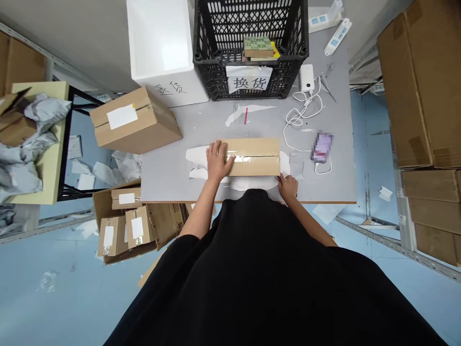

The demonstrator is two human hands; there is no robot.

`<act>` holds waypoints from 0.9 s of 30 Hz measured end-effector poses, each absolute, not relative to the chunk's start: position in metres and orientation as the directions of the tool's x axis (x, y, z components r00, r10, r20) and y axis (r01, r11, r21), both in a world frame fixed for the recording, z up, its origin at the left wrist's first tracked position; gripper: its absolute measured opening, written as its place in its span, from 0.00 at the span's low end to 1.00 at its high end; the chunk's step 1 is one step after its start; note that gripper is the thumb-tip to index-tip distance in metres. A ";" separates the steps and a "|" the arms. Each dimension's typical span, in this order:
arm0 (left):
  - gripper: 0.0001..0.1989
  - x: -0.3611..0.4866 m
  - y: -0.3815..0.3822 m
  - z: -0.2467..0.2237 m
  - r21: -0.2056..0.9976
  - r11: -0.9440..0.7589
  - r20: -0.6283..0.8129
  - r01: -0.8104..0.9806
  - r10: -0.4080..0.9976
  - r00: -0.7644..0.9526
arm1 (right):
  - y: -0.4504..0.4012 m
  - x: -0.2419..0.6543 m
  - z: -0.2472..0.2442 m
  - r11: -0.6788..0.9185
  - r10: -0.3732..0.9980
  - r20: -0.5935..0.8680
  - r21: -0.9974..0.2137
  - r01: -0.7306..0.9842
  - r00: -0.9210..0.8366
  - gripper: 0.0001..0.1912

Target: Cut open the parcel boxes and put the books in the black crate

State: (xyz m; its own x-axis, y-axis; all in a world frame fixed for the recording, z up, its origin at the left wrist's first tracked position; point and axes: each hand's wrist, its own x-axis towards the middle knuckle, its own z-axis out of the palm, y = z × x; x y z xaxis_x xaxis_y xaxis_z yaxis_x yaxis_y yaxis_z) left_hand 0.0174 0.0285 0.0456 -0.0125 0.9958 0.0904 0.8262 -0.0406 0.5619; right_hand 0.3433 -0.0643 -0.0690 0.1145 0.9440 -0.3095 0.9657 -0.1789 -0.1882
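Cardboard box [252, 157], left hand [218, 161] flat on top, right hand [287, 188] beside

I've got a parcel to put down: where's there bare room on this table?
The grey tabletop is bare right of the blurred phone, up to its edge. It's crowded around the taped cardboard carton under the left hand, and by the white charging cable.

A taped carton [252, 157] is laid near the front edge of the desk [169, 178], with a phone [321, 146] to its right. A plastic crate [216, 81] is set at the back edge, a power bank [306, 78] to its right, and a second carton [135, 121] is placed at the left edge.
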 end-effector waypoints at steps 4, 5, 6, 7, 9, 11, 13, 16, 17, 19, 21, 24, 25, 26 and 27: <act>0.31 0.003 0.052 0.036 0.685 0.079 0.007 0.724 0.993 -0.114 | -0.058 0.335 -0.055 -0.279 0.936 -0.331 -0.494 0.823 0.119 0.29; 0.30 0.002 0.058 0.032 0.729 0.114 -0.025 0.675 0.990 -0.140 | -0.058 0.331 -0.050 -0.323 0.925 -0.363 -0.600 0.732 0.111 0.29; 0.30 0.001 0.063 0.029 0.776 0.156 -0.063 0.611 0.983 -0.171 | -0.058 0.327 -0.044 -0.367 0.913 -0.396 -0.693 0.620 0.098 0.30; 0.30 0.001 0.067 0.026 0.820 0.205 -0.111 0.535 0.973 -0.202 | -0.058 0.322 -0.039 -0.406 0.902 -0.424 -0.765 0.500 0.083 0.30; 0.30 0.000 0.074 0.020 0.882 0.301 -0.223 0.363 0.944 -0.242 | -0.059 0.315 -0.030 -0.446 0.892 -0.447 -0.846 0.291 0.069 0.32; 0.30 -0.001 0.078 0.015 0.907 0.357 -0.308 0.224 0.924 -0.227 | -0.059 0.311 -0.023 -0.445 0.895 -0.438 -0.881 0.158 0.080 0.34; 0.29 -0.003 0.078 0.012 0.916 0.363 -0.327 0.171 0.923 -0.204 | -0.057 0.308 -0.021 -0.432 0.900 -0.423 -0.896 0.100 0.104 0.34; 0.23 -0.009 0.071 0.012 0.913 0.367 -0.324 0.182 0.919 -0.225 | -0.053 0.303 -0.022 -0.437 0.893 -0.425 -0.897 0.062 0.147 0.34; 0.21 -0.011 0.066 0.013 0.909 0.377 -0.333 0.179 0.913 -0.234 | -0.050 0.301 -0.022 -0.456 0.879 -0.444 -0.889 0.037 0.172 0.34; 0.17 -0.013 0.054 0.014 0.906 0.393 -0.350 0.158 0.905 -0.242 | -0.044 0.295 -0.023 -0.524 0.827 -0.523 -0.850 -0.052 0.208 0.35; 0.14 -0.012 0.038 0.015 0.908 0.393 -0.349 0.148 0.902 -0.255 | -0.037 0.289 -0.022 -0.584 0.772 -0.605 -0.796 -0.157 0.197 0.35; 0.10 -0.003 0.011 0.015 0.912 0.395 -0.353 0.112 0.893 -0.278 | -0.027 0.284 -0.018 -0.603 0.766 -0.634 -0.765 -0.225 0.107 0.33; 0.09 0.002 0.002 0.015 0.913 0.400 -0.363 0.081 0.887 -0.286 | -0.024 0.284 -0.017 -0.604 0.772 -0.631 -0.766 -0.220 0.080 0.34; 0.08 0.006 -0.006 0.015 0.913 0.405 -0.376 0.044 0.879 -0.292 | -0.021 0.283 -0.016 -0.610 0.773 -0.632 -0.764 -0.208 0.053 0.35; 0.08 0.009 -0.013 0.015 0.911 0.412 -0.391 0.007 0.870 -0.299 | -0.017 0.283 -0.014 -0.621 0.770 -0.637 -0.760 -0.195 0.032 0.36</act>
State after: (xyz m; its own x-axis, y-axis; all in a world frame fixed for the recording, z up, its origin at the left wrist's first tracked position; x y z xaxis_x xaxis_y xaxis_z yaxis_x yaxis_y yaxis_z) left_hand 0.0092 -0.0135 0.0145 -0.2989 0.8704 -0.3912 0.0072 0.4120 0.9111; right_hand 0.2830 -0.0168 -0.0142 0.0317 0.7701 -0.6371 -0.1946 -0.6205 -0.7597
